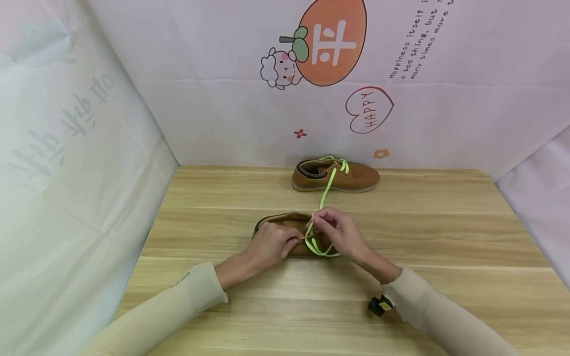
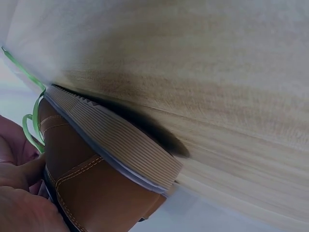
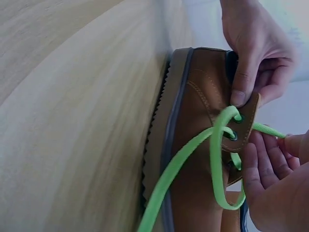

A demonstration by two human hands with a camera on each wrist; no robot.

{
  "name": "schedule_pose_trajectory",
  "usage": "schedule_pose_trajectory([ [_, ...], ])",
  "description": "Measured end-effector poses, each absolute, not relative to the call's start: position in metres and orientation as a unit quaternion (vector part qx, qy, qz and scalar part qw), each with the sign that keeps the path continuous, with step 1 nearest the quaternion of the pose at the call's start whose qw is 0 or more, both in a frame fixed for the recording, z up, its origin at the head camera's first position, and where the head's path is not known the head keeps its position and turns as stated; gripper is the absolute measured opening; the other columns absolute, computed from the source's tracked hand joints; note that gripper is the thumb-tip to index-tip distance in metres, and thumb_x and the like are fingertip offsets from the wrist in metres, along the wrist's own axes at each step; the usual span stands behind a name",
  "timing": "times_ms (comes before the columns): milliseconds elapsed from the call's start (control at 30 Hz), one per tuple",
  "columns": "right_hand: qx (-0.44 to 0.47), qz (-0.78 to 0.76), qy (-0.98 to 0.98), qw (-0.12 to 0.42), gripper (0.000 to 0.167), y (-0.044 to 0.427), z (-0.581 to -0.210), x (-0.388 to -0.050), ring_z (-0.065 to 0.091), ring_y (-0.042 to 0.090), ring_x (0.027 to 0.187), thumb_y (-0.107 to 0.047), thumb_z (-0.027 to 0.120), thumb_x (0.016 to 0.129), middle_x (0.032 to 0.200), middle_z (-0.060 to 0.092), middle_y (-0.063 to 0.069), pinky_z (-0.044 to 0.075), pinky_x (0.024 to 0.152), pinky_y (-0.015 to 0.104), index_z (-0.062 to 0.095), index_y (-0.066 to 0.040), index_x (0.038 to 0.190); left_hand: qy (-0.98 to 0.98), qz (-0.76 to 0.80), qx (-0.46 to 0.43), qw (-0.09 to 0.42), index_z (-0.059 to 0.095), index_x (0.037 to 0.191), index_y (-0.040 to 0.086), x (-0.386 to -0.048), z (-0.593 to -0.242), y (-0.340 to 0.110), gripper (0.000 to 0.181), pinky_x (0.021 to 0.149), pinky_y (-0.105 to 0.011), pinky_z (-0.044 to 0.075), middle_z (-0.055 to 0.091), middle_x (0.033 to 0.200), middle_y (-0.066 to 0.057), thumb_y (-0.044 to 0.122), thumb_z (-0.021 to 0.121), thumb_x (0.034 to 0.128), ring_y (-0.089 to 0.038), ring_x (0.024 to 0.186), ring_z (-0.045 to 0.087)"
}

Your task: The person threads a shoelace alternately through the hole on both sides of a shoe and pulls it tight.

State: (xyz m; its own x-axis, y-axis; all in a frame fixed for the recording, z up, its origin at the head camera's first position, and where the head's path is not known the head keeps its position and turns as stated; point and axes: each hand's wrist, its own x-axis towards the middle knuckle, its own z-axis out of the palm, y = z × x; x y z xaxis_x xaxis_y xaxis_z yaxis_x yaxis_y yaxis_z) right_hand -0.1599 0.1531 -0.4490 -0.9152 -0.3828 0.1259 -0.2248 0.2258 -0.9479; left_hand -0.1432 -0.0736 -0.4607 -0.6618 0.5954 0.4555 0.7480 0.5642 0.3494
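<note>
A brown leather shoe point(image 1: 294, 251) lies at the middle of the table, toe to the right. A bright green shoelace point(image 3: 218, 159) runs through its eyelets and hangs in loops over its side. My left hand point(image 1: 273, 242) pinches the shoe's eyelet flap point(image 3: 250, 113), thumb on the outer face and fingers behind. In the right wrist view my right hand point(image 3: 282, 186) holds the lace between thumb and fingers, just behind the flap. The left wrist view shows the heel and ridged sole point(image 2: 116, 140) of the shoe, with the left fingers partly hidden behind the upper.
A second brown shoe point(image 1: 356, 178) with green laces stands at the table's back edge, near the printed cloth wall point(image 1: 231, 109). The wood-grain table point(image 1: 445, 237) spreads around both shoes. A small black object point(image 1: 379, 306) sits by the right cuff.
</note>
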Motion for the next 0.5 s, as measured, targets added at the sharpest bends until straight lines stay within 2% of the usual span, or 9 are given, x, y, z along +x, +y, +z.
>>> schedule_pose_trajectory([
  [67,-0.188,-0.610,0.767,0.068,0.017,0.154,-0.445,-0.161,0.075,0.028,0.090,-0.004,0.058,0.109,0.103,0.076,0.025,0.063,0.081,0.037,0.069,0.008,0.106,-0.873,-0.272,-0.379,0.142,0.082,0.096,0.009,-0.144,-0.461,-0.073,0.005,0.067,-0.027,0.061,0.081,0.088,0.000,0.006,0.082,0.0921,-0.010,0.076,0.077],
  [133,-0.180,-0.623,0.758,0.064,0.018,0.156,-0.441,-0.161,0.076,0.031,0.088,-0.003,0.057,0.109,0.102,0.075,0.029,0.064,0.081,0.041,0.067,0.011,0.106,-0.873,-0.277,-0.376,0.139,0.082,0.096,0.010,-0.145,-0.461,-0.073,0.005,0.069,-0.029,0.061,0.081,0.089,0.001,0.007,0.081,0.0926,-0.011,0.079,0.077],
  [333,-0.168,-0.651,0.739,0.040,0.019,0.162,-0.421,-0.163,0.077,0.027,0.083,-0.001,0.055,0.109,0.099,0.073,0.032,0.064,0.079,0.041,0.063,0.016,0.106,-0.875,-0.286,-0.370,0.127,0.083,0.096,0.011,-0.147,-0.462,-0.074,0.003,0.073,-0.031,0.062,0.081,0.091,0.002,0.010,0.080,0.0945,-0.011,0.082,0.078],
  [500,-0.172,-0.664,0.727,0.028,0.018,0.170,-0.399,-0.165,0.077,0.020,0.084,0.001,0.054,0.109,0.097,0.076,0.021,0.064,0.079,0.037,0.060,0.018,0.107,-0.875,-0.292,-0.365,0.127,0.083,0.097,0.010,-0.147,-0.462,-0.075,0.003,0.074,-0.031,0.062,0.082,0.091,0.002,0.010,0.081,0.0942,-0.010,0.082,0.078],
])
